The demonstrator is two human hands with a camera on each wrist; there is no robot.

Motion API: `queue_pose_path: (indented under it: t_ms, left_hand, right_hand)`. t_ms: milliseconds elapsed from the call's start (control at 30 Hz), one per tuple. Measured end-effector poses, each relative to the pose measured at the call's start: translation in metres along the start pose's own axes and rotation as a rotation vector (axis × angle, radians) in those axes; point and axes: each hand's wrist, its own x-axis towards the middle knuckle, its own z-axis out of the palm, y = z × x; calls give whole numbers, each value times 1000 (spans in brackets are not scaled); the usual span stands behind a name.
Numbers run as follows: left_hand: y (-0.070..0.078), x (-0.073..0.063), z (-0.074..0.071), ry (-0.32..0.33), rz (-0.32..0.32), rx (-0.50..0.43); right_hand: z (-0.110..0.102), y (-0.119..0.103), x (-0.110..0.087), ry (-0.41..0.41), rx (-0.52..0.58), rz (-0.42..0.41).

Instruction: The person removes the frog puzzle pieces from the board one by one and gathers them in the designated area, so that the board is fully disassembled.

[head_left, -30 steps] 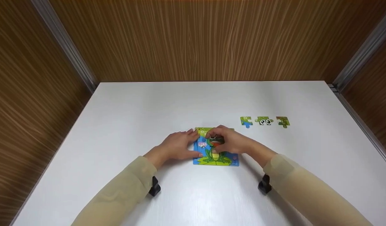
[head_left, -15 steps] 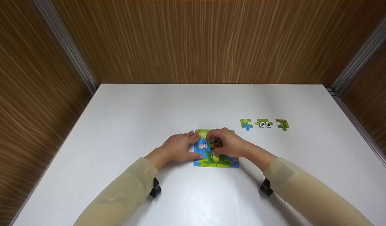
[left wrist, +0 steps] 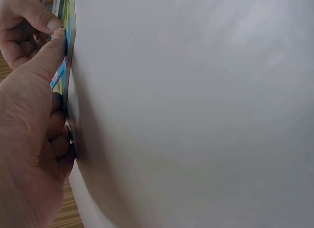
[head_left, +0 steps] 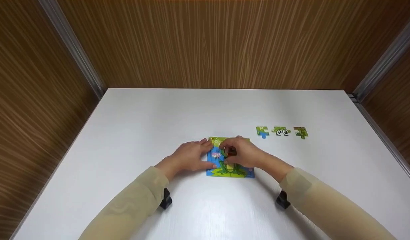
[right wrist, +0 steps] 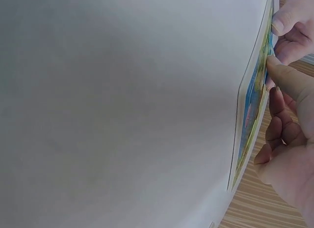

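A square frog jigsaw puzzle (head_left: pixel 220 172) lies on the white table, its lower half showing the frog's legs on a yellow-green lily pad. Along its left edge rests my left hand (head_left: pixel 188 156), fingers extended to the upper left and thumb on the lower left. My right hand (head_left: pixel 245 151) is over the middle of the puzzle, thumb and fingers pinching the puzzle piece (head_left: pixel 231 152) with the frog's mouth. That hand covers much of the frog's head area. The right wrist view shows the puzzle (right wrist: pixel 250 107) edge-on, with the right thumb pressed at its surface.
To the right behind the puzzle lie three loose pieces in a row: a green and blue one (head_left: pixel 262 131), one with two eyes (head_left: pixel 281 131) and a green and brown one (head_left: pixel 301 132). Wood-grain panels (head_left: pixel 205 43) enclose the table at the back and sides.
The right thumb and fingers have drawn in around the frog's mouth piece, and less of it shows between them. The left hand stays on the puzzle's left edge. The loose pieces are unmoved.
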Motion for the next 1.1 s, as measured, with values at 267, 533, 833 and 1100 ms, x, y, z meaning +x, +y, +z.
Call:
queue_pose_path:
  t_ms: [267, 533, 833, 1100]
  left_hand:
    - [1, 0, -1, 2, 1, 2]
    - [2, -1, -1, 12, 5, 1]
    - [2, -1, -1, 6, 5, 1]
    - [2, -1, 0, 4, 1, 6]
  right_hand:
    - [2, 1, 0, 11, -20, 1]
    - [4, 2, 1, 30, -38, 2]
    - [8, 1, 4, 32, -74, 21]
    - [8, -1, 4, 28, -116, 57]
